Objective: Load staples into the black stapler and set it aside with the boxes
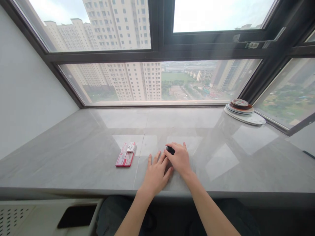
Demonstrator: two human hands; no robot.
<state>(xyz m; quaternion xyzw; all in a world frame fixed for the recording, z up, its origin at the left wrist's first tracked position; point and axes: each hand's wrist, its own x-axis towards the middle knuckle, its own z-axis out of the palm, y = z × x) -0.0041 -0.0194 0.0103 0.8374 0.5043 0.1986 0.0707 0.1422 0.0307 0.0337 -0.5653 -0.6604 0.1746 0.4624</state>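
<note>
My left hand [157, 173] lies palm down on the grey stone sill [73, 157], fingers stretched out and apart. Just to its right, my right hand [179, 159] pinches a small black object [170, 150] between thumb and fingers, right by the tip of the left index finger. What kind of object it is, I cannot make out, since the fingers cover part of it. A flat red and white packet [124, 159] rests left of my hands. On its upper right part sits a small white and silvery box [131, 147].
A stack of plates or round lids [242, 113] stands in the far right corner against the dark window frame [157, 55]. Below the sill's front edge, at lower left, is a pale perforated plastic piece [36, 216] with a dark opening.
</note>
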